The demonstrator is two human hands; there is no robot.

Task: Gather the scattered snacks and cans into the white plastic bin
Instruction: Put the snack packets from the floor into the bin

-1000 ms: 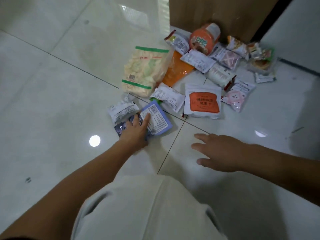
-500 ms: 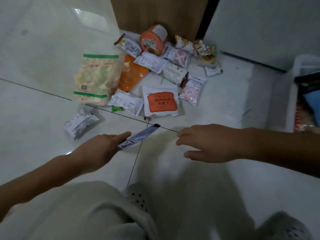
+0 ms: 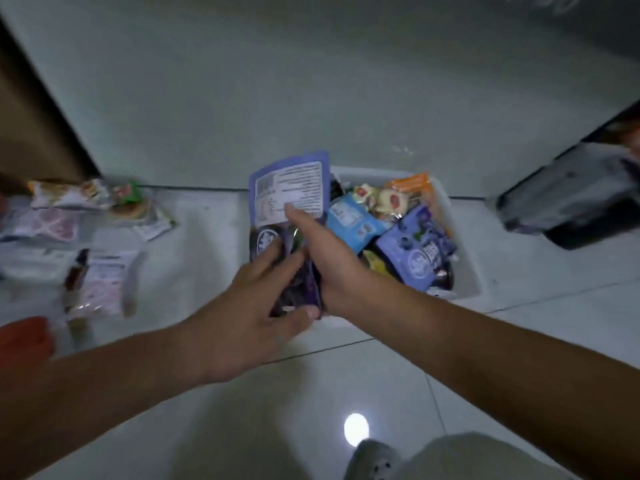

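Note:
The white plastic bin (image 3: 465, 271) stands on the floor against the wall, holding several snack packets, among them a blue packet (image 3: 349, 223) and a purple blueberry packet (image 3: 415, 252). Both hands meet over its left end. My left hand (image 3: 252, 313) pinches a dark purple packet (image 3: 304, 282) from below. My right hand (image 3: 322, 251) presses against the same bundle, its fingertips on a purple packet with a white label (image 3: 291, 188) that stands upright above the bin. Scattered snacks (image 3: 97, 285) lie on the floor to the left, blurred.
More packets (image 3: 69, 197) lie near a brown wooden panel (image 3: 31, 133) at the far left. An orange-red item (image 3: 20, 337) shows at the left edge. A dark blurred object (image 3: 571, 206) sits to the right of the bin. My knee and shoe are at the bottom right.
My left hand lifted the purple packets off the floor and carried them right to the bin. My right hand came in and joined it on them. The view swung right.

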